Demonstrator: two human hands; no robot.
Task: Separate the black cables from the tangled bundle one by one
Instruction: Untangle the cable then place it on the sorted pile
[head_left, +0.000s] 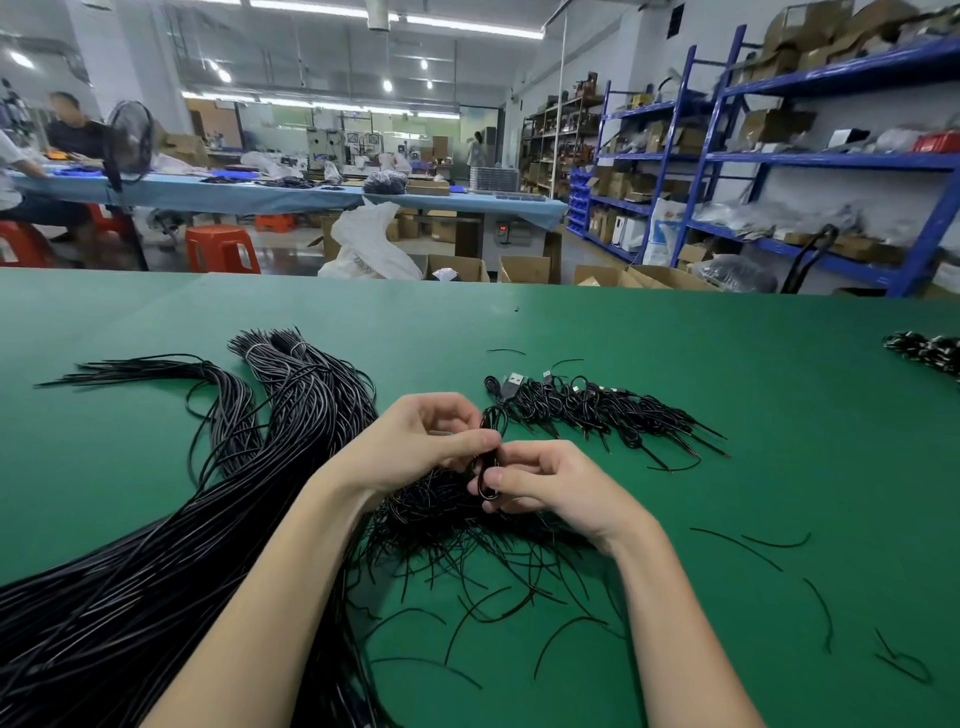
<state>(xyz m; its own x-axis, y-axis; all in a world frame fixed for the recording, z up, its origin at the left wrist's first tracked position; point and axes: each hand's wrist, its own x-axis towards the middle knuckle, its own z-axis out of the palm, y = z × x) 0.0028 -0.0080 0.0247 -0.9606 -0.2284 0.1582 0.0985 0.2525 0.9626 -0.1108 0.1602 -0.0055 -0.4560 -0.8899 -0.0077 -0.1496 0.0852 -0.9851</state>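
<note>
Black cable (490, 457) loops at centre frame, pinched by left hand (426, 441) and right hand (540, 483), each grip lifting it clear of the tangled bundle (457, 519).

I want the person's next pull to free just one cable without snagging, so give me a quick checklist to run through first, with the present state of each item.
1. Both hands on the same cable: ok. The left hand and right hand pinch one small looped cable between them.
2. Only one cable pinched: cannot tell; fingers hide part of the loop.
3. Cable lifted free of the tangled bundle: not ok; the hands work right over it, and loose strands lie just beneath.
4. Room on the sorted pile: ok; it lies close, just beyond the right hand.
5. Green table space to draw the cable out: ok to the right; only a few stray strands there.
</note>
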